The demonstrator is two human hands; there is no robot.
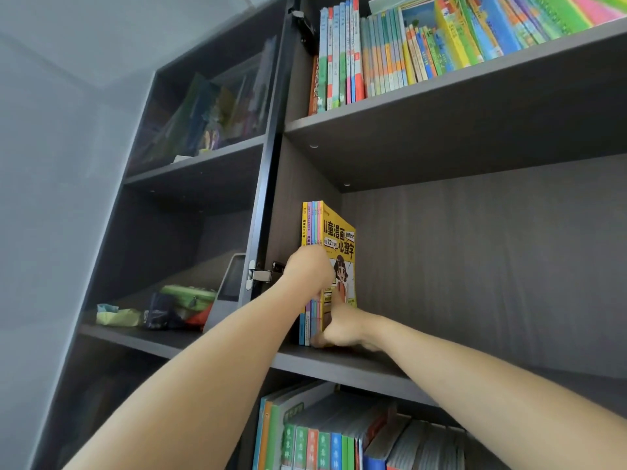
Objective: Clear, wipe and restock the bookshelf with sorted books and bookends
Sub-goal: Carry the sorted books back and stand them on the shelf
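A small set of thin yellow books (334, 232) stands upright at the far left end of the dark middle shelf (356, 366), against the side wall. My left hand (310, 266) is curled against their spines about halfway up. My right hand (339, 329) holds the set low down, thumb up on the yellow front cover, fingers at the bottom edge by the shelf board. The rest of that shelf, to the right, holds nothing.
The upper shelf (441, 106) carries a full row of colourful books (390, 52). Below, more books (325, 439) stand and lie. A glass cabinet door (261, 212) stands open at left; behind it lie a green pouch (188, 295) and small items.
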